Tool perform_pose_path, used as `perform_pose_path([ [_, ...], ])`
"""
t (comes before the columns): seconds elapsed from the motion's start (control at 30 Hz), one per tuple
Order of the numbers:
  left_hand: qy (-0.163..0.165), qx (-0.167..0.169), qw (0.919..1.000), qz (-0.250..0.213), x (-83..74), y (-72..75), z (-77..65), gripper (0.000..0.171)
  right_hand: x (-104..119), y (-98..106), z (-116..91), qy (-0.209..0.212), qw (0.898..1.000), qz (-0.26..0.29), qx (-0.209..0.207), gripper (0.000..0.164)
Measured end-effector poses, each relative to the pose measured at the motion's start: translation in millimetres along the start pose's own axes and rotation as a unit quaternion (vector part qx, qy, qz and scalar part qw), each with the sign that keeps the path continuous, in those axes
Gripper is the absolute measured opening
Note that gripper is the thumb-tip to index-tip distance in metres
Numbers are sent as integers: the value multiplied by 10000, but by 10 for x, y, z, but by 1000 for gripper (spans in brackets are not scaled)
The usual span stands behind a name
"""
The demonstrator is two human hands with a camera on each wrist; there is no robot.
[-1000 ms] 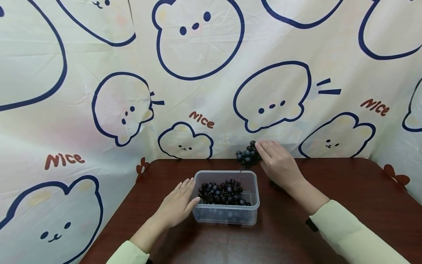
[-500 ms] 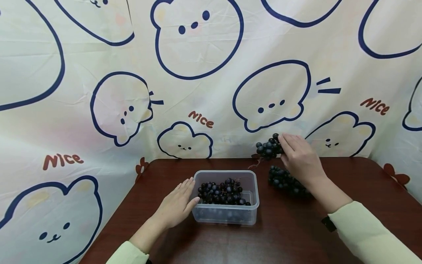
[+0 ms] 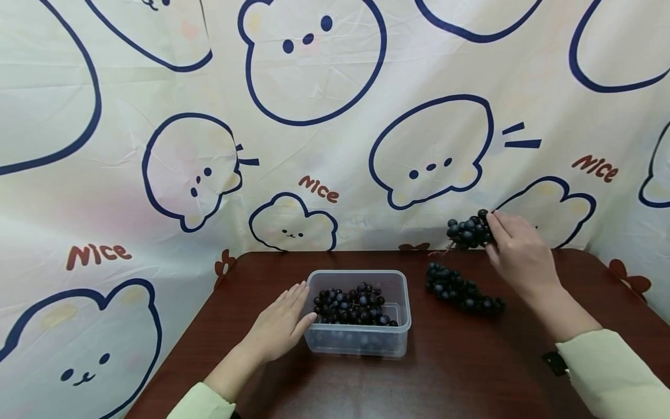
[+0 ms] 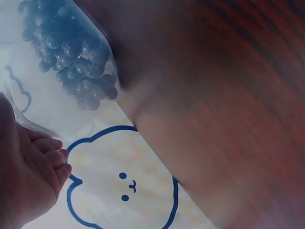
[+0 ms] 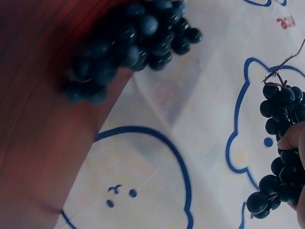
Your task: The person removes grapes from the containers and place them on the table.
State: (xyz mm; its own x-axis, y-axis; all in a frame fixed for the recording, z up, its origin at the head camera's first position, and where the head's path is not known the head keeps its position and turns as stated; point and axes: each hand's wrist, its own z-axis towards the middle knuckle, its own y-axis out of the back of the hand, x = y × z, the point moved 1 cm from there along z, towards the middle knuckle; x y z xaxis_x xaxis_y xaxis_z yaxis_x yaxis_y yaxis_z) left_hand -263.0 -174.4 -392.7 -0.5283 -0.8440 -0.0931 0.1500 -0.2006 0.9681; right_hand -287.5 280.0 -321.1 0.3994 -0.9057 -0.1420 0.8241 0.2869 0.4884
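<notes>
A clear plastic container (image 3: 358, 342) stands on the table with dark grapes (image 3: 352, 306) inside. My left hand (image 3: 279, 322) rests against the container's left side, fingers straight along its rim. My right hand (image 3: 520, 256) grips a bunch of dark grapes (image 3: 469, 231) and holds it raised near the table's far edge. In the right wrist view, the thumb presses into this held bunch (image 5: 281, 109), whose bare stem sticks out at the top. A second bunch of grapes (image 3: 462, 291) lies on the table between the container and my right hand.
The dark red-brown wooden table (image 3: 445, 378) ends at a pale cloth backdrop (image 3: 324, 151) printed with blue-outlined cartoon animals. The cloth rises close behind the table and along its sides.
My right hand has carried its grape bunch rightward, from beside the container's far right corner, uncovering the bunch on the table. The left hand and container have stayed put.
</notes>
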Motion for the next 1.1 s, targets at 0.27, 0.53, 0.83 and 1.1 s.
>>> perform_pose_path([
  [0.27, 46, 47, 10000, 29, -8, 9, 6, 64, -221, 16, -170, -423, 9989, -186, 65, 60],
  [0.53, 69, 93, 9999, 101, -7, 11, 7, 65, -431, -10, -392, -888, 9948, -427, 273, 54],
  [0.83, 91, 145, 9998, 95, -11, 13, 6, 65, -627, -49, -607, -938, 9925, -643, 456, 45],
  [1.1, 126, 153, 9998, 76, -11, 17, 7, 65, -745, -119, -788, -965, 9909, -674, 650, 37],
])
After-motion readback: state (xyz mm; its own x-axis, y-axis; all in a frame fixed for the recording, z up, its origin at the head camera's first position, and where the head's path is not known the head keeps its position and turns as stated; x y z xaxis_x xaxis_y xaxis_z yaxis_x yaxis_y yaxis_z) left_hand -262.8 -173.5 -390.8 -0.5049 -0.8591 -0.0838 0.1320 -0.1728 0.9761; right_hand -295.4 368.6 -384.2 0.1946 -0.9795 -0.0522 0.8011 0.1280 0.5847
